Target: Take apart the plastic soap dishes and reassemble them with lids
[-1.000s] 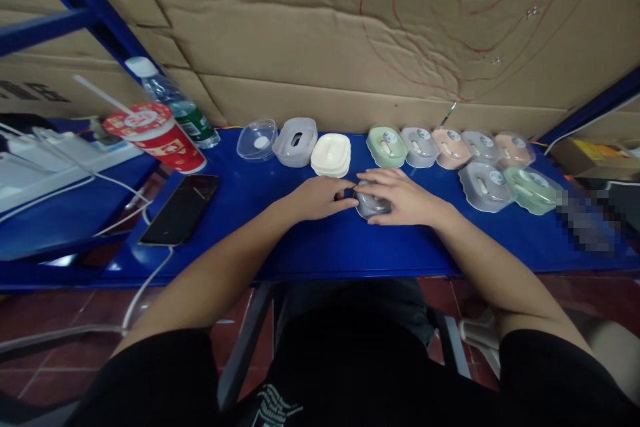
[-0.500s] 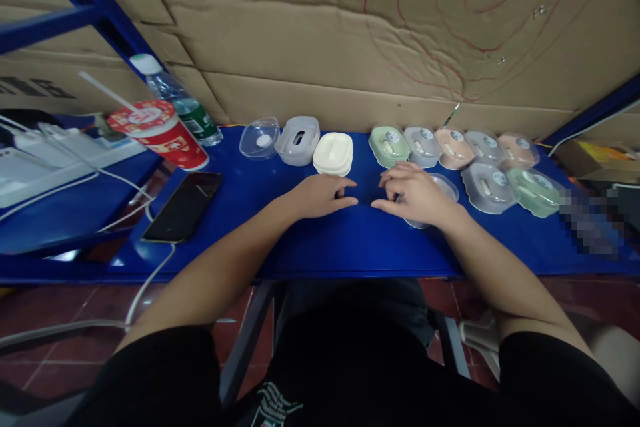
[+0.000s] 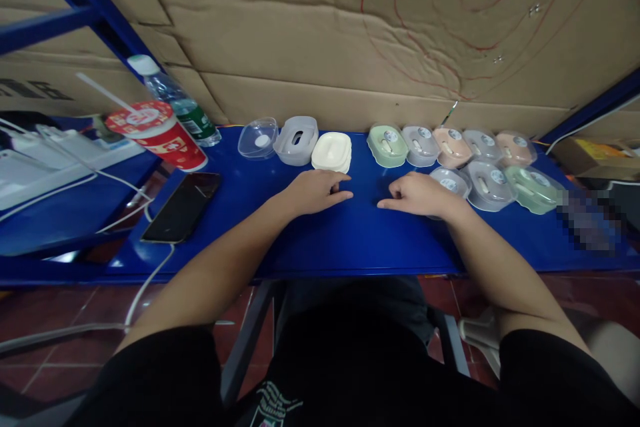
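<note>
My left hand (image 3: 317,192) rests over the blue table in front of a stack of cream square pieces (image 3: 332,152), thumb and index finger apart, nothing in them. To its right, my right hand (image 3: 414,193) has loosely curled fingers and a thumb stretched out apart from them; nothing shows in its grasp. Behind that hand's wrist sits a small box with a clear lid and round sticker (image 3: 451,180), partly hidden by the hand. Whether they touch, I cannot tell. Beside it stand a grey lidded box (image 3: 486,187) and a green one (image 3: 533,190).
A back row holds several lidded boxes, a green one (image 3: 387,145) at its left end. Grey trays with slots (image 3: 297,141) and clear lids (image 3: 258,139) stand left of the cream stack. Further left are a phone (image 3: 181,208), a red cup (image 3: 170,143) and a bottle (image 3: 193,117).
My right hand has slid the small box from between my hands rightward, beside the grey lidded box, and its fingers have come off the top. My left hand has barely moved.
</note>
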The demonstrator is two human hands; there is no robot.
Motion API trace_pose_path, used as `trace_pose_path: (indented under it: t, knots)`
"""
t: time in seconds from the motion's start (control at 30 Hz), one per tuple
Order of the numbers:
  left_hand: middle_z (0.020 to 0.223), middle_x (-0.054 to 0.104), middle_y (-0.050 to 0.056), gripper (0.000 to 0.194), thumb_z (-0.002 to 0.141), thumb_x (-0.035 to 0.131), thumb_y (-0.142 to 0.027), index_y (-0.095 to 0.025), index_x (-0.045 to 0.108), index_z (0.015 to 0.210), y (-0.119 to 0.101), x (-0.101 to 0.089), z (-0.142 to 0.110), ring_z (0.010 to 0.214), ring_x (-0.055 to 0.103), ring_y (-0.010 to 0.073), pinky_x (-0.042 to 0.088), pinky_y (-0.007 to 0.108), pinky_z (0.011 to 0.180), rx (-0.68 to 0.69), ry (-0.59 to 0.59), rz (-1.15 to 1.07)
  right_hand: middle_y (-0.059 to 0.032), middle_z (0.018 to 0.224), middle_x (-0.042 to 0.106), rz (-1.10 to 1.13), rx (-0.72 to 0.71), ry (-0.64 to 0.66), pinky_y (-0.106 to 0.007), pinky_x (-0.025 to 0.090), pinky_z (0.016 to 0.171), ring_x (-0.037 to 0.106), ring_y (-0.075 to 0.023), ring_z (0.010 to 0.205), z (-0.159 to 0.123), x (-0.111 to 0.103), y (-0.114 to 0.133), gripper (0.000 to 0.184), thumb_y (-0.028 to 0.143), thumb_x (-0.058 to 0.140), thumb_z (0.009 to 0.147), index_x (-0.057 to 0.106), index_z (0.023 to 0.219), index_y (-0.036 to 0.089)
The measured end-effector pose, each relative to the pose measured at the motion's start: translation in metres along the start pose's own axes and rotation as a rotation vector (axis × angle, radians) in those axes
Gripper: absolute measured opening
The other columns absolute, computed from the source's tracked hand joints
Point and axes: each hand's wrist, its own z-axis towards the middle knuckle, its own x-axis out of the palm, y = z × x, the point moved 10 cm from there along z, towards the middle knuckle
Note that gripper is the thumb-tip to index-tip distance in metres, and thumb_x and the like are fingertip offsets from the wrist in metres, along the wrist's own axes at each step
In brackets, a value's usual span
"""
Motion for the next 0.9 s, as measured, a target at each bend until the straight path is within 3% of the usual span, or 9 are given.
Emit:
trace_pose_path:
  t: [0.1,0.2,0.33,0.47,0.73,0.9]
  knots:
    - [0.106,0.083,0.007,0.052,0.104,0.061,-0.053,-0.021,0.071,0.144,0.003,-0.004,0.000,0.099,0.076,0.0269,0.053,0.037,0.084,-0.043,-0.026,0.017,0.0023,0.056,0.051,0.049,0.090,0.039,-0.034,0.029,0.060,0.044,-0.0144,0.056,-0.004,-0.005,-0.028,0.062,0.070,0.065,0.097,0.049,0.060,0.023]
    - [0.102,0.084,0.006,0.052,0.104,0.062,-0.051,-0.020,0.070,0.144,0.008,-0.010,0.000,0.097,0.077,0.0276,0.051,0.036,0.078,-0.097,-0.078,0.056,0.0022,0.056,0.052,0.034,0.127,0.034,-0.035,0.029,0.059,0.044,-0.0144,0.055,-0.007,-0.006,-0.035,0.063,0.073,0.064,0.097,0.050,0.060,0.023]
    - [0.100,0.085,0.006,0.051,0.104,0.064,-0.050,-0.020,0.069,0.144,0.015,-0.021,-0.003,0.100,0.078,0.0285,0.051,0.035,0.077,-0.195,-0.162,0.125,-0.0007,0.061,0.057,-0.035,0.036,0.038,-0.035,0.028,0.061,0.047,-0.0161,0.059,-0.003,0.002,-0.006,0.060,0.069,0.062,0.099,0.053,0.062,0.023]
    - [0.106,0.085,0.008,0.049,0.105,0.065,-0.046,-0.018,0.067,0.145,0.023,-0.023,-0.004,0.106,0.079,0.0299,0.052,0.035,0.079,-0.285,-0.146,0.227,-0.0011,0.065,0.061,-0.006,-0.011,0.155,-0.034,0.028,0.062,0.051,-0.0163,0.064,0.002,0.023,0.014,0.057,0.067,0.063,0.099,0.054,0.064,0.023]
    - [0.109,0.084,0.009,0.042,0.105,0.067,-0.036,-0.020,0.067,0.143,0.031,-0.018,-0.001,0.109,0.077,0.0300,0.054,0.036,0.082,-0.301,-0.124,0.266,-0.0035,0.072,0.067,0.041,0.184,0.259,-0.035,0.032,0.063,0.056,-0.0175,0.064,0.000,0.028,-0.038,0.057,0.073,0.063,0.097,0.057,0.070,0.023]
    - [0.105,0.083,0.009,0.031,0.102,0.068,-0.033,-0.022,0.072,0.131,0.038,-0.019,-0.001,0.104,0.077,0.0306,0.053,0.037,0.080,-0.331,-0.160,0.266,-0.0048,0.075,0.069,0.012,0.222,0.258,-0.035,0.034,0.062,0.057,-0.0180,0.064,-0.001,0.025,-0.044,0.055,0.072,0.062,0.098,0.058,0.072,0.023]
